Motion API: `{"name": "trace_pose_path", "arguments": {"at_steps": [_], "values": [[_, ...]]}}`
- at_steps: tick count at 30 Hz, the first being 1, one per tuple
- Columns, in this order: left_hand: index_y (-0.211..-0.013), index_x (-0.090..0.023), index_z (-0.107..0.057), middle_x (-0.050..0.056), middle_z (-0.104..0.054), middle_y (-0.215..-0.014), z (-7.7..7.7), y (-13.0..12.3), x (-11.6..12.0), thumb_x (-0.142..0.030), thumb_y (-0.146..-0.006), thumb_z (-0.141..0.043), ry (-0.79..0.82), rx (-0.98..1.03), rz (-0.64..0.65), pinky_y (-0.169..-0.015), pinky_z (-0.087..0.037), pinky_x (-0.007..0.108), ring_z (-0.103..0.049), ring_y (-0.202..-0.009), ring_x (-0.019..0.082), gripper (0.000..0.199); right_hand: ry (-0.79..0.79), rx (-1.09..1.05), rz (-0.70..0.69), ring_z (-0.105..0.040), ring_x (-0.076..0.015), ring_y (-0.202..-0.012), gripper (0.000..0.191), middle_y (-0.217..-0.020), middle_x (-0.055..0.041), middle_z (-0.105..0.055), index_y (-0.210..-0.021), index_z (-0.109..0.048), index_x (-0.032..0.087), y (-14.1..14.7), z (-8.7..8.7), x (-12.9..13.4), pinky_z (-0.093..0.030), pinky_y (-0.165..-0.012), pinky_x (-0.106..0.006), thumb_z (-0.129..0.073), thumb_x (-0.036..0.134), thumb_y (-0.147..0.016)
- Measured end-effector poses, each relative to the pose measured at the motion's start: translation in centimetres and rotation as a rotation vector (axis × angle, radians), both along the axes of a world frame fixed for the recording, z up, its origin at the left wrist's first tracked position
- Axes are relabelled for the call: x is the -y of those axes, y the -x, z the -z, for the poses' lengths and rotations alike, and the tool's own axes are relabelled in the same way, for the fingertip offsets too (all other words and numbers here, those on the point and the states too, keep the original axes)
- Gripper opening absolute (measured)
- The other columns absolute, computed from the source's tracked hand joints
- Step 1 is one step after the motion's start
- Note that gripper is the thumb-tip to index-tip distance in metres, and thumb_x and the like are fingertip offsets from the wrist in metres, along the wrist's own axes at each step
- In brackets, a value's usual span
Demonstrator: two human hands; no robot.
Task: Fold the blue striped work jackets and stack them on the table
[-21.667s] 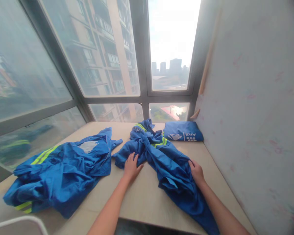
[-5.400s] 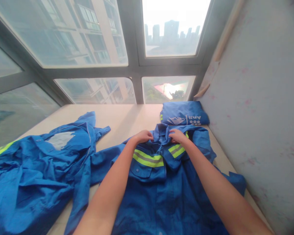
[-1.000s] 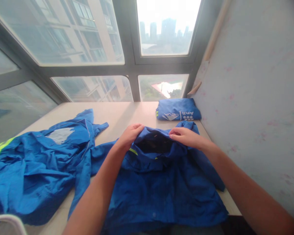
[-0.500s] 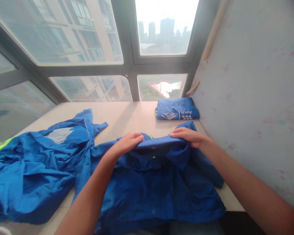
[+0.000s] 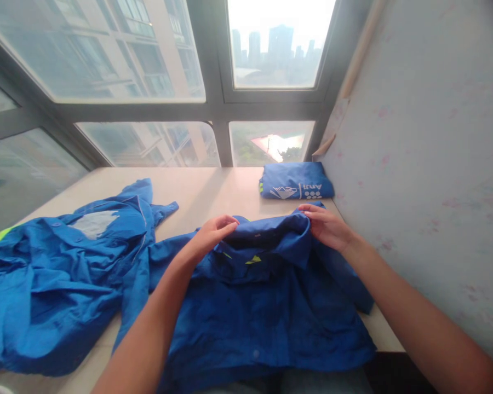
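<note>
A blue work jacket (image 5: 246,312) lies spread in front of me, its collar end facing the window. My left hand (image 5: 216,232) pinches the left side of the collar between thumb and fingers. On the collar's right side, my right hand (image 5: 326,224) grips the cloth, with its fingertips curled over the edge. The raised collar (image 5: 267,227) stretches between both hands and stands a little open. Inside the neck, a yellow-green patch shows. Part of the right sleeve lies beneath my right forearm.
A second blue jacket (image 5: 57,279) lies crumpled on the left, with a grey-white patch and a yellow-green strip. Near the window, a folded blue garment (image 5: 296,180) with white lettering rests on the pale ledge (image 5: 189,189). A patterned wall (image 5: 427,164) bounds the right side.
My right hand has shifted right along the collar and now grips nearer its end. The neck opening has widened, showing more of the yellow-green patch. My left hand has moved slightly left.
</note>
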State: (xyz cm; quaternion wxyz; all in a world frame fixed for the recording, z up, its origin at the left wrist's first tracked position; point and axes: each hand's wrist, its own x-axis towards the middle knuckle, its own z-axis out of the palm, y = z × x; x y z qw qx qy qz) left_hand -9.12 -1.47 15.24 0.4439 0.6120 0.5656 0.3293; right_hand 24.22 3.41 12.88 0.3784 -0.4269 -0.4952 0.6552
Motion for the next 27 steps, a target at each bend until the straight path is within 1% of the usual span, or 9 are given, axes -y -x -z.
{"name": "trace_pose_path", "arguments": {"at_steps": [3,6,11,13,15,17,19,23,27], "values": [[-0.105,-0.017,-0.071,0.006,-0.072,-0.103,-0.4,0.0,0.0,-0.055,-0.081,-0.062,-0.026,0.027,0.005,-0.086,-0.045,0.031,-0.063,-0.098,0.024,0.046,-0.066,-0.018,0.036,-0.069,-0.0192,-0.088,0.05,-0.109,-0.003,-0.072,-0.121,-0.061,0.027,-0.4,0.2,-0.2,-0.054,-0.08,-0.033,-0.071,0.037,-0.073],[-0.107,-0.017,-0.072,0.007,-0.074,-0.104,-0.3,0.2,0.0,-0.056,-0.08,-0.063,-0.04,-0.012,-0.034,-0.087,-0.047,0.033,-0.064,-0.099,0.026,0.049,-0.128,-0.004,0.035,-0.069,-0.022,-0.097,0.056,-0.115,-0.0047,-0.071,-0.123,-0.06,0.027,-0.1,0.3,-0.2,-0.054,-0.082,-0.034,-0.075,0.036,-0.07],[-0.104,-0.017,-0.074,0.008,-0.075,-0.103,0.8,0.4,0.0,-0.056,-0.081,-0.063,-0.122,-0.045,-0.083,-0.089,-0.048,0.034,-0.065,-0.099,0.027,0.047,-0.285,0.171,0.094,-0.067,-0.0234,-0.096,0.051,-0.099,-0.0056,-0.073,-0.114,-0.065,0.02,0.6,0.9,-0.3,-0.053,-0.086,-0.037,-0.079,0.039,-0.069],[-0.102,-0.018,-0.076,0.007,-0.076,-0.102,1.2,0.5,-0.2,-0.057,-0.083,-0.061,-0.163,-0.055,-0.081,-0.091,-0.048,0.033,-0.065,-0.099,0.027,0.046,-0.345,0.236,0.112,-0.068,-0.0241,-0.097,0.05,-0.1,-0.0065,-0.073,-0.115,-0.066,0.019,0.6,1.0,-0.4,-0.054,-0.089,-0.038,-0.077,0.041,-0.071],[-0.099,-0.018,-0.077,0.005,-0.076,-0.1,1.5,0.6,-0.7,-0.057,-0.085,-0.059,-0.191,-0.065,-0.066,-0.09,-0.048,0.032,-0.065,-0.098,0.026,0.045,-0.411,0.26,0.077,-0.066,-0.0254,-0.11,0.054,-0.114,-0.0076,-0.072,-0.124,-0.063,0.021,0.4,1.0,-0.6,-0.052,-0.096,-0.039,-0.075,0.038,-0.074],[-0.097,-0.018,-0.077,0.004,-0.076,-0.097,1.6,0.7,-1.3,-0.058,-0.086,-0.058,-0.195,-0.071,-0.061,-0.087,-0.048,0.031,-0.065,-0.095,0.025,0.046,-0.466,0.298,-0.016,-0.059,-0.026,-0.124,0.061,-0.13,-0.0067,-0.066,-0.133,-0.059,0.025,0.2,0.7,-0.7,-0.048,-0.104,-0.039,-0.073,0.033,-0.074],[-0.098,-0.018,-0.077,0.004,-0.076,-0.097,1.7,0.6,-1.8,-0.058,-0.086,-0.058,-0.19,-0.073,-0.066,-0.088,-0.048,0.031,-0.065,-0.095,0.025,0.046,-0.501,0.366,-0.125,-0.055,-0.0266,-0.129,0.062,-0.137,-0.0054,-0.062,-0.135,-0.058,0.026,0.1,0.3,-0.7,-0.044,-0.109,-0.04,-0.071,0.029,-0.074],[-0.101,-0.018,-0.077,0.005,-0.076,-0.104,1.8,0.4,-2.4,-0.057,-0.087,-0.058,-0.199,-0.054,-0.09,-0.094,-0.046,0.032,-0.065,-0.102,0.026,0.045,-0.505,0.471,-0.21,-0.062,-0.0276,-0.12,0.054,-0.127,-0.0063,-0.068,-0.128,-0.064,0.023,0.0,-0.1,-0.9,-0.047,-0.105,-0.042,-0.069,0.028,-0.074],[-0.099,-0.018,-0.078,0.006,-0.076,-0.104,1.8,0.1,-2.4,-0.059,-0.086,-0.059,-0.195,-0.024,-0.104,-0.096,-0.045,0.033,-0.064,-0.104,0.027,0.047,-0.53,0.479,-0.107,-0.065,-0.0264,-0.109,0.049,-0.116,-0.0061,-0.071,-0.124,-0.065,0.022,0.1,0.0,-1.3,-0.052,-0.097,-0.04,-0.068,0.029,-0.075]]}}
